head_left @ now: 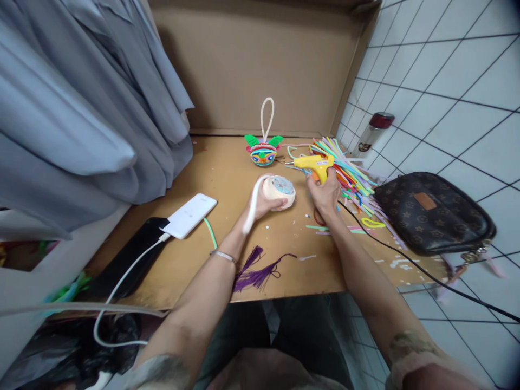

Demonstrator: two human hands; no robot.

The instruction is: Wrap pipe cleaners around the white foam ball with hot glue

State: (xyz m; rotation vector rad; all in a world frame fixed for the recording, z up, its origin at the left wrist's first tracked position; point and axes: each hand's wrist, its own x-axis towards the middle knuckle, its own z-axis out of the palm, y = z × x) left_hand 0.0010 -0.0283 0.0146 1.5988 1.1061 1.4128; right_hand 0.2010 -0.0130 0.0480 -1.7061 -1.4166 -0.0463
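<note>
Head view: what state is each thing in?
Round cream object with bluish top: gripped by left hand
Yellow plastic glue gun: held by right hand, nozzle pointing left
Multicoloured creature ornament: upright, white loop raised
White rectangular device: plugged in
Clear bottle with red lid: capped
Purple thread tassels: lying loose
Colourful thin strips: heaped

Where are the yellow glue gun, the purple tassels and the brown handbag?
Yellow glue gun [313,162]: head view, on the barrel body, above the grip.
Purple tassels [257,278]: head view, on the fringe of the lower one.
Brown handbag [436,223]: head view, on the patterned side.
</note>
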